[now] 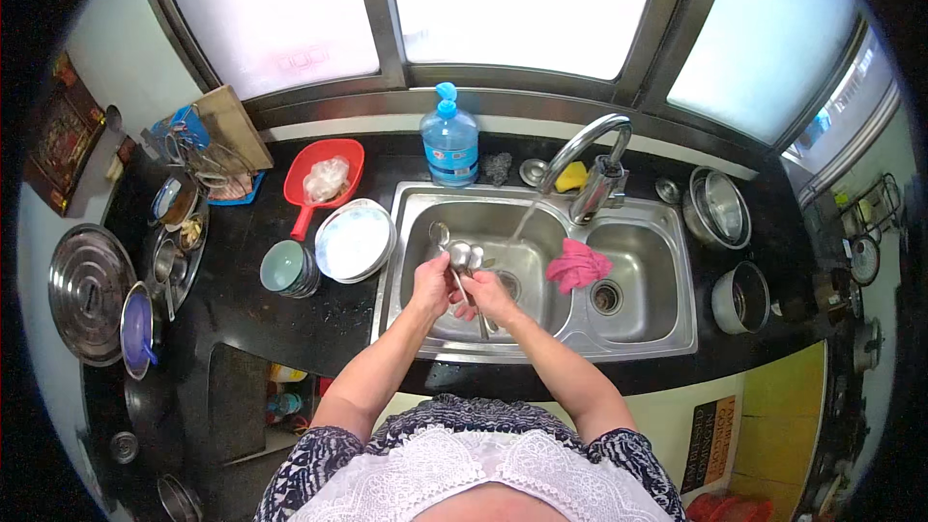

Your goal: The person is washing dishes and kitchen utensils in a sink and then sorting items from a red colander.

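Note:
Over the left basin of a double stainless steel sink (536,354), my two hands are close together around several metal spoons (460,255). The spoon bowls point away from me, and some handles stick out below my fingers. My left hand (433,283) grips part of the bunch, with one spoon bowl (438,233) out to its left. My right hand (487,295) closes on the others. Water (523,221) runs from the chrome faucet (598,181) into the left basin, a little beyond my hands. A pink cloth (578,265) lies over the divider between the basins.
Left of the sink stand stacked white plates (355,241), green bowls (283,266) and a red scoop-shaped tray (324,177) holding a plastic bag. Behind it are a large blue bottle (449,145), a dark scouring pad (496,168) and a yellow sponge (571,177). Metal pots (741,297) stand right.

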{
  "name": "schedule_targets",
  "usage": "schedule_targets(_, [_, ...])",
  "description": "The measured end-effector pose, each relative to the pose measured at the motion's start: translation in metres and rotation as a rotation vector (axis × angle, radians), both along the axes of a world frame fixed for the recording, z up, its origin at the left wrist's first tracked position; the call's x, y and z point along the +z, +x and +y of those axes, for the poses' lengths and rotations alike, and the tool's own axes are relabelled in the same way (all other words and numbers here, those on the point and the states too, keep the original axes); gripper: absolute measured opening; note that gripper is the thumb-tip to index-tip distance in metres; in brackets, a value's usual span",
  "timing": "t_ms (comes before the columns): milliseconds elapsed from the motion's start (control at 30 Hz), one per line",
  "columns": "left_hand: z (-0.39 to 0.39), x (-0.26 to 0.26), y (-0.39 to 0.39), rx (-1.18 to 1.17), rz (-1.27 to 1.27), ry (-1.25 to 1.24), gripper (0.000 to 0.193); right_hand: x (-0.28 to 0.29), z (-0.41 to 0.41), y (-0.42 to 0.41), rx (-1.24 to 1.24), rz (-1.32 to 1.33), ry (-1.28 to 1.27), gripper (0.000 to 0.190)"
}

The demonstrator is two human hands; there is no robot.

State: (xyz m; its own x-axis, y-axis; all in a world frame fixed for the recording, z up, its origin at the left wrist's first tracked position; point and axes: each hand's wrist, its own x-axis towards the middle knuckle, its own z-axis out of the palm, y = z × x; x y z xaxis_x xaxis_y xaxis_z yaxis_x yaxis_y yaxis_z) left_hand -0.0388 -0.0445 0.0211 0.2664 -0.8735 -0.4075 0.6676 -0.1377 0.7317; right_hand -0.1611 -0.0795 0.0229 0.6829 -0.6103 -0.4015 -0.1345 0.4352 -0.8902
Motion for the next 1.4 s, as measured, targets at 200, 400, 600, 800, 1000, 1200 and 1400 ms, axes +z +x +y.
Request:
schedule_targets(200, [-0.011, -0.012, 0.014, 0.069, -0.091, 0.025, 0.028, 0.010, 0.001, 0.009, -0.080, 0.105, -0.181, 0.026])
schedule_targets(400, [0.001, 0.001, 0.022, 0.065, -0.062, 0.183, 0.015, -0.010, -0.002, 0.016, -0.281, 0.287, -0.669, 0.023])
schedule_targets(600, [0.017, 0.005, -0.022, -0.033, -0.198, 0.029, 0.019, -0.062, -0.022, 0.040, -0.431, 0.125, -0.303, 0.026])
schedule_targets(800, [0.023, -0.036, 0.002, 0.067, -0.602, 0.006, 0.015, -0.025, -0.001, 0.056, -0.517, -0.020, -0.175, 0.021])
schedule_targets(1000, [0.026, 0.004, -0.010, 0.038, -0.412, 0.005, 0.011, -0.047, -0.014, 0.046, -0.319, 0.157, -0.187, 0.018])
schedule_targets(1200, [0.028, 0.007, -0.003, -0.128, -0.188, 0.076, 0.009, -0.034, -0.003, 0.018, -0.229, 0.076, -0.237, 0.028])
schedule_targets(1400, [0.021, -0.002, 0.006, -0.114, -0.278, 0.103, 0.008, -0.049, -0.027, -0.065, -0.305, 0.504, -0.710, 0.025])
